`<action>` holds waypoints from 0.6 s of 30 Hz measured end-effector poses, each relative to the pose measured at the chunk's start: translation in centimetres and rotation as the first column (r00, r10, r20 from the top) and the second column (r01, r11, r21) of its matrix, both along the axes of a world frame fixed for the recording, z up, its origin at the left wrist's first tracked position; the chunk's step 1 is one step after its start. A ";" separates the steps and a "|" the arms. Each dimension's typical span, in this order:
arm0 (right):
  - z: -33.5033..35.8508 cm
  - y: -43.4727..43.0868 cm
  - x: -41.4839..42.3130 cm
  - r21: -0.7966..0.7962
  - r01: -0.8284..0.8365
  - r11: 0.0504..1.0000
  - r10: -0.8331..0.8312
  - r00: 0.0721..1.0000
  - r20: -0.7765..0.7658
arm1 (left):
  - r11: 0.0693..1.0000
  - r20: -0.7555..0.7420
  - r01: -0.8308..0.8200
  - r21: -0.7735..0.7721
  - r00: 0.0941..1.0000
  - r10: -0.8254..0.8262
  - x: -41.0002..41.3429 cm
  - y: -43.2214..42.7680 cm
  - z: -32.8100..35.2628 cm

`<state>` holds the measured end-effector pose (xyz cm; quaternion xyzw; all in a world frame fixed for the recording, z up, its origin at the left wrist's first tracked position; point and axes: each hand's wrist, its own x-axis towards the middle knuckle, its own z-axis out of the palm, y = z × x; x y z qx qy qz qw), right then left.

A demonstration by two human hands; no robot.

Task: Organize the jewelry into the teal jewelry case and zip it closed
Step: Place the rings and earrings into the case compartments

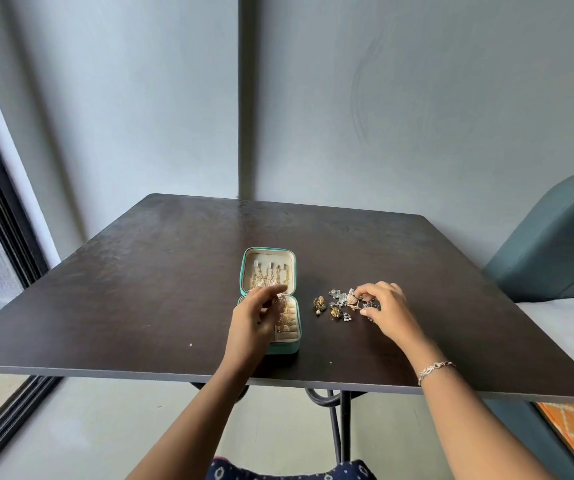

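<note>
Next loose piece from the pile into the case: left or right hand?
Right. The right hand sits on the pile, fingertips at a gold earring. The left hand is over the open case, away from the pile.

Thin silver chain bracelet point(435, 370) on right wrist, over worktop point(140, 289) near edge. Navy garment point(278, 471), white dot print, bit of pink, below that edge.

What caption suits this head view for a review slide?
Open teal jewelry case on dark table; left hand over it, right hand pinching loose jewelry beside it.
</note>
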<state>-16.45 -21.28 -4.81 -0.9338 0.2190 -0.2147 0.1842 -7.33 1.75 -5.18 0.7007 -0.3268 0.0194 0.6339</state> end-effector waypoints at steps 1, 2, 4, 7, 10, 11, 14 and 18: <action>0.0 0.1 0.1 -0.016 -0.003 1.000 0.003 1.000 -0.005 | 1.000 0.001 -0.010 0.004 1.000 0.010 0.1 0.0 0.0; 0.0 0.2 0.1 -0.027 -0.004 1.000 0.004 1.000 -0.014 | 1.000 -0.010 -0.015 0.007 1.000 0.015 0.2 0.0 0.0; 0.1 0.3 0.1 -0.054 -0.014 0.998 0.013 1.000 -0.013 | 1.000 -0.056 -0.011 0.003 0.998 0.011 0.4 0.0 0.0; 0.1 0.6 -0.1 -0.070 -0.030 0.997 0.032 0.999 0.035 | 1.000 -0.087 -0.010 -0.009 0.996 0.009 0.5 0.0 -0.1; 0.0 0.7 -0.1 -0.083 -0.068 0.994 0.071 0.997 0.041 | 1.000 -0.097 -0.018 -0.006 0.995 0.017 0.5 0.0 0.0; -0.1 0.7 -0.1 -0.087 -0.082 0.993 0.086 0.996 0.038 | 1.000 -0.099 -0.022 -0.005 0.995 0.021 0.5 0.0 0.0; -0.4 0.7 0.1 -0.093 -0.097 0.991 0.099 0.995 0.016 | 1.000 -0.108 -0.027 0.001 0.994 0.027 0.4 -0.1 0.0; -0.5 0.7 0.2 -0.101 -0.080 0.992 0.081 0.997 0.004 | 1.000 -0.118 -0.018 -0.010 0.993 0.017 0.4 -0.1 0.0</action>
